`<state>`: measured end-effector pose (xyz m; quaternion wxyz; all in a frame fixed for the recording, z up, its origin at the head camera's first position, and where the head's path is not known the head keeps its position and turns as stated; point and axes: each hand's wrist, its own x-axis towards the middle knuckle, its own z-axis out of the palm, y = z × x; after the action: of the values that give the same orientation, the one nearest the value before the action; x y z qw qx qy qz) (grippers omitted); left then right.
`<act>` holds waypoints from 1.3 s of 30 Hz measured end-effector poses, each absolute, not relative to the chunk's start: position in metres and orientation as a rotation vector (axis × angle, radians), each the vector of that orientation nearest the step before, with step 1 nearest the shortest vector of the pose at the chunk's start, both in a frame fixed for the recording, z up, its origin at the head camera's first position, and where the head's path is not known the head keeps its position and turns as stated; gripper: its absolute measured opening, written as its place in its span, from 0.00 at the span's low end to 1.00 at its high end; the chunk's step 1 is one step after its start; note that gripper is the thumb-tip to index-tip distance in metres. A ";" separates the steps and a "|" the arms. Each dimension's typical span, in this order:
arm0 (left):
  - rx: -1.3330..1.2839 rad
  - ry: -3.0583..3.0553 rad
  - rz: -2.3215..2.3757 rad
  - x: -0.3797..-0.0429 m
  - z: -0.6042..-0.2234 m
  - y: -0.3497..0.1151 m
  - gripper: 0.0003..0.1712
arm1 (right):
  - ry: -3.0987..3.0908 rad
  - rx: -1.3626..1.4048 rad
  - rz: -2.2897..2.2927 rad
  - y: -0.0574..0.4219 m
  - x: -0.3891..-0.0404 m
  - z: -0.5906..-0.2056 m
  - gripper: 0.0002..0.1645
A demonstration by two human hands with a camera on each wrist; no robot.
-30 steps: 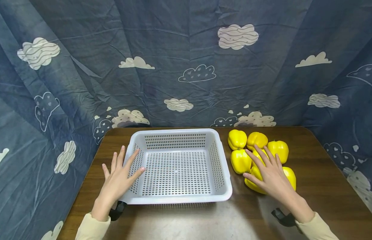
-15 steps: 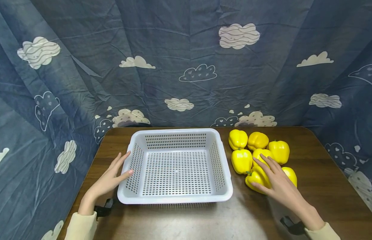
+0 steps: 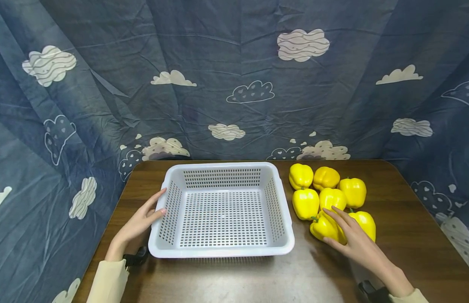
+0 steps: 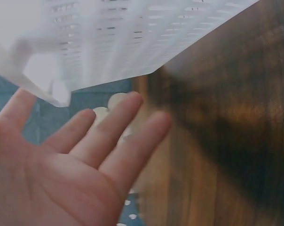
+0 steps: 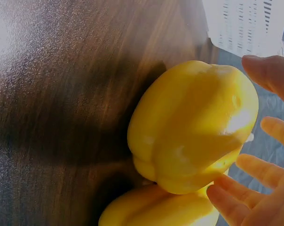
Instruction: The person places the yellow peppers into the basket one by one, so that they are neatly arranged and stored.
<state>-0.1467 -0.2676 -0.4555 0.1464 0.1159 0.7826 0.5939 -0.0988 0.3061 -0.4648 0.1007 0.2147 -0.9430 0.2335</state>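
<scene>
My left hand [image 3: 139, 221] is at the left rim of a white perforated plastic basket [image 3: 221, 252], thumb and fingertips over or against that rim. In the left wrist view the lower fingers [image 4: 132, 141] extend loosely below the rim, and I cannot tell how firmly the hand touches it. My right hand [image 3: 357, 242] hovers over the nearest yellow bell pepper [image 3: 325, 227], fingers spread and partly covering it. The right wrist view has this pepper [image 5: 193, 127] beside the thumb and fingers, not gripped. Several more yellow bell peppers [image 3: 306, 204] cluster behind and beside it.
A brown wooden table [image 3: 401, 219] bears the basket and peppers. Nothing lies inside the basket. A blue curtain with cloud prints [image 3: 234, 54] hangs behind the table and along both sides.
My left hand has drawn back left from over the basket to its left rim. The right hand has moved nearer and slightly right, lowering toward the front pepper. Basket and peppers stay put.
</scene>
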 end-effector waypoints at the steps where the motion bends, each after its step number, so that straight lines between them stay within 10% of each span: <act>1: 0.332 2.265 1.714 -0.148 -0.457 -0.268 0.37 | -2.786 0.639 0.690 0.307 -0.099 -0.465 0.46; 39: 0.261 2.001 2.162 -0.158 -0.484 -0.248 0.33 | -2.885 0.755 0.746 0.304 -0.095 -0.472 0.59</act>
<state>-0.1578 -0.2476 -0.4837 0.0922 0.0879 0.6737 0.7279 -0.0947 0.3040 -0.4723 0.0338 0.2456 -0.9379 0.2425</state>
